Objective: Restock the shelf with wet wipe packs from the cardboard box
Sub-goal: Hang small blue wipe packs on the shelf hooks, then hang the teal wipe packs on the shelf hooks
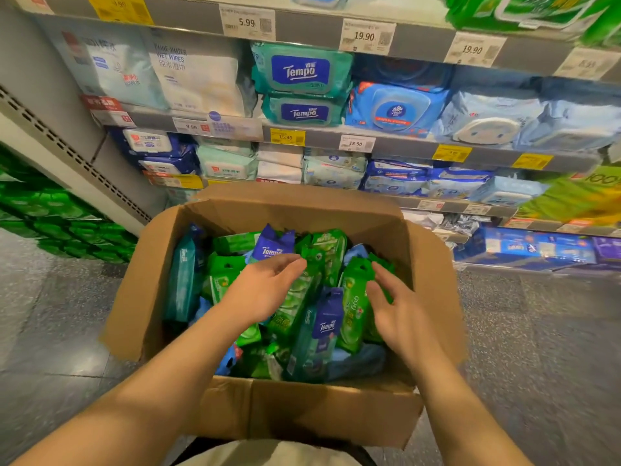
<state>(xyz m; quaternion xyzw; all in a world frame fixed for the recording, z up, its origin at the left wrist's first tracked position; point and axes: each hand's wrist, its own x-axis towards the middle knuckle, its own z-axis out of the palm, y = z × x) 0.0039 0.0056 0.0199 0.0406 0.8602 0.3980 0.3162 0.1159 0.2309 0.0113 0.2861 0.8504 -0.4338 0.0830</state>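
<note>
At the far left, stacked green packs [64,216] sit low beside the shelf [215,124], whose tiers carry white, teal and blue wipe packs above price tags. In front of it stands the cardboard box [302,408], flaps open, heaped with loose wet wipe packs [232,277] in green, teal and blue-purple, lying at all angles.

The left hand [265,290] hovers over the middle of the heap, fingers loosely curved and spread, closed on nothing; its fingertips are just above or barely touching a green pack [295,307]. To its right a blue-purple Tempo pack [327,326] stands on end between the two hands. The right hand [395,307] is likewise relaxed and holding nothing, its fingers near a tall green pack [354,309] (whether they touch it cannot be told).

The step in hand looks like choosing and gathering packs. It would go best by taking several of one kind together, the green ones between the palms being the obvious candidates, pressing them flat side to flat side so they lift as a block instead of slithering apart. Soft film packs slip easily, so squeezing from both ends and keeping labels one way should spare re-sorting at the shelf.
</note>
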